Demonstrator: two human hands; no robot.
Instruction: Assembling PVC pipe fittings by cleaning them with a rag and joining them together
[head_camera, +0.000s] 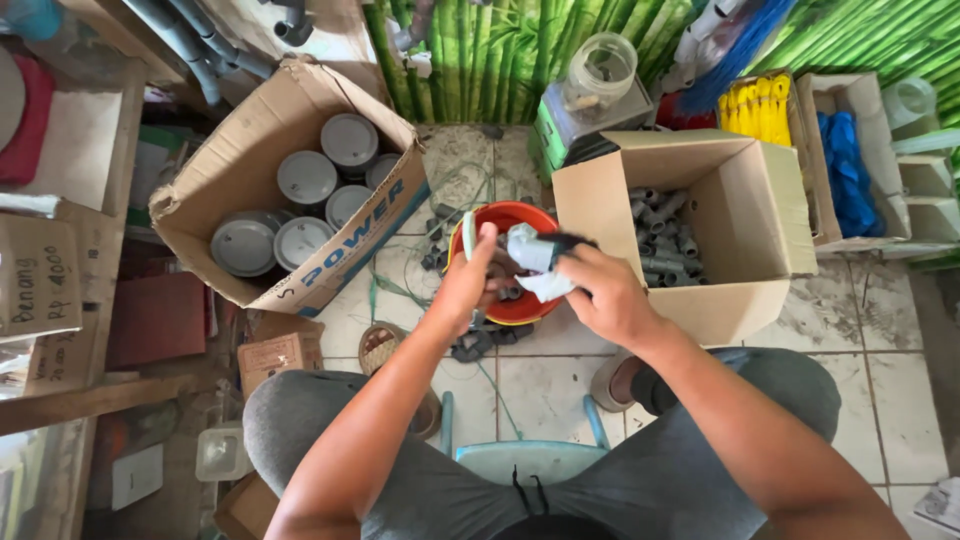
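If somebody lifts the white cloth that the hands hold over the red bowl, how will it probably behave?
The white cloth is crumpled and folds around a grey pipe fitting in the right hand, so it is probably floppy and light. It should not roll or break. The left hand is beside it, above the red bowl.

The left hand (468, 285) and right hand (600, 295) are holding a grey pipe piece (560, 243) in a white cloth (532, 262) over an orange bowl (520, 214), beside a cardboard box (745, 215) of grey pipe pieces.

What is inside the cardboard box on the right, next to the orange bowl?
The cardboard box holds a pile of small grey pipe fittings. Its near wall hides the lower part of the pile.
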